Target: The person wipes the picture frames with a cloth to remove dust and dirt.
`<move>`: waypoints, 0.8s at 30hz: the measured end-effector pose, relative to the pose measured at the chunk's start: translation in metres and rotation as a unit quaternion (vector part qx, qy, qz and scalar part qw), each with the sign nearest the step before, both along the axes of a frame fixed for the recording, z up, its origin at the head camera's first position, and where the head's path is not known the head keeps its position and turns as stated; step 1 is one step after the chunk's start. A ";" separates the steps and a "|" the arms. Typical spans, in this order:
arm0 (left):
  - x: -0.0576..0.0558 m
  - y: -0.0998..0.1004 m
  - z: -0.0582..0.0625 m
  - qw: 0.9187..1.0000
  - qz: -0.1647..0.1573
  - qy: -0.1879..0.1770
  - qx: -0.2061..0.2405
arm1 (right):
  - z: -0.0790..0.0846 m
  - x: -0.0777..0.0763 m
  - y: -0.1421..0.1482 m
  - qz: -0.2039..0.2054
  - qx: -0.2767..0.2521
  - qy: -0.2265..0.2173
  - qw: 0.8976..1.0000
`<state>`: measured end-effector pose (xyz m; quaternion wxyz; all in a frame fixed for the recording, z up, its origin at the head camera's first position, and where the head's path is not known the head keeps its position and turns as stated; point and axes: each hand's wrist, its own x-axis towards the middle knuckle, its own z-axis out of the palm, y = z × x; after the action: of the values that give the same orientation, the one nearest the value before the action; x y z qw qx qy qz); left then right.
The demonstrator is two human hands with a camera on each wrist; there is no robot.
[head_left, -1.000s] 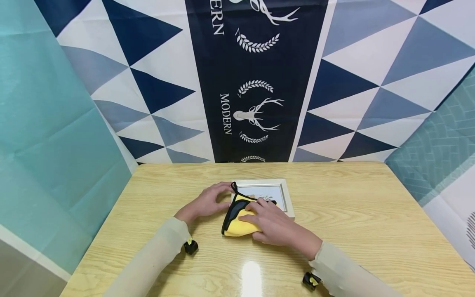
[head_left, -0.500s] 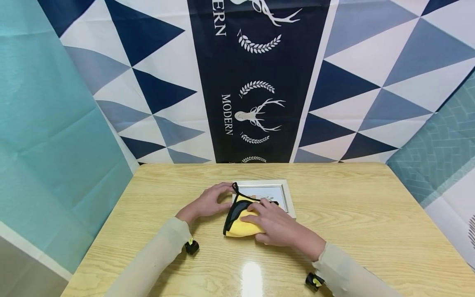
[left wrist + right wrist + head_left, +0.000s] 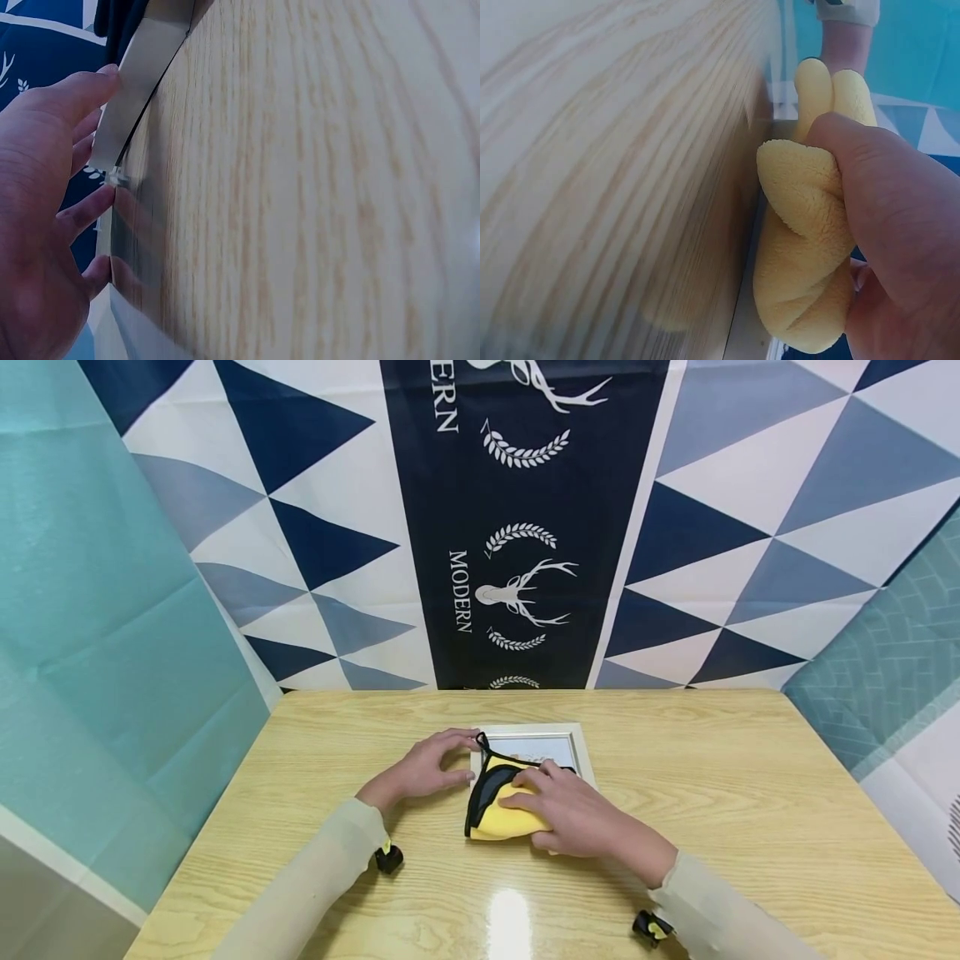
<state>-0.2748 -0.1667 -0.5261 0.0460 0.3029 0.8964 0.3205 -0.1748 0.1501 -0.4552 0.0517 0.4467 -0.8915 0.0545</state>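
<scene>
A picture frame (image 3: 587,760) with a pale border lies on the table, its print partly covered. Over its front half is a folded cleaning cloth (image 3: 517,822), yellow and dark grey with black edging and a hanging loop. My right hand (image 3: 573,814) grips the cloth from above; in the right wrist view the thumb presses its bunched yellow folds (image 3: 802,240). At the frame's left side, my left hand (image 3: 427,767) holds the edge between thumb and fingers. The left wrist view shows that hand (image 3: 37,180) against the frame's pale side (image 3: 142,75); some fingertips are hidden there.
The wooden table (image 3: 697,793) extends around the frame on all sides. Behind it hangs a patterned cloth backdrop (image 3: 525,527), with a teal sheet (image 3: 112,610) on the left. Small black cameras (image 3: 388,858) are strapped at both wrists.
My right hand has slid the cloth a little to the right across the frame, baring more of its left border. The left hand keeps its place.
</scene>
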 end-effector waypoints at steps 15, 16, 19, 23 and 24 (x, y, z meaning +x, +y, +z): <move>0.026 0.010 0.040 0.999 0.002 -0.037 0.004 | 0.006 0.001 0.047 -0.025 -0.019 -0.027 0.999; 0.026 0.010 0.041 0.999 0.003 -0.042 0.004 | 0.006 0.001 0.049 -0.027 -0.020 -0.025 0.999; 0.026 0.010 0.040 0.999 0.003 -0.036 0.006 | 0.005 0.000 0.056 -0.028 -0.030 -0.019 0.999; 0.027 0.010 0.039 1.000 0.001 -0.023 0.010 | 0.004 0.000 0.060 -0.026 -0.032 -0.012 0.999; 0.027 0.010 0.040 1.000 0.001 -0.023 0.010 | 0.003 0.000 0.060 -0.026 -0.028 -0.012 0.999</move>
<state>-0.2475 -0.1568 -0.4861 0.0627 0.2952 0.8920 0.3366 -0.1744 0.2101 -0.4520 0.0554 0.4207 -0.9017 0.0837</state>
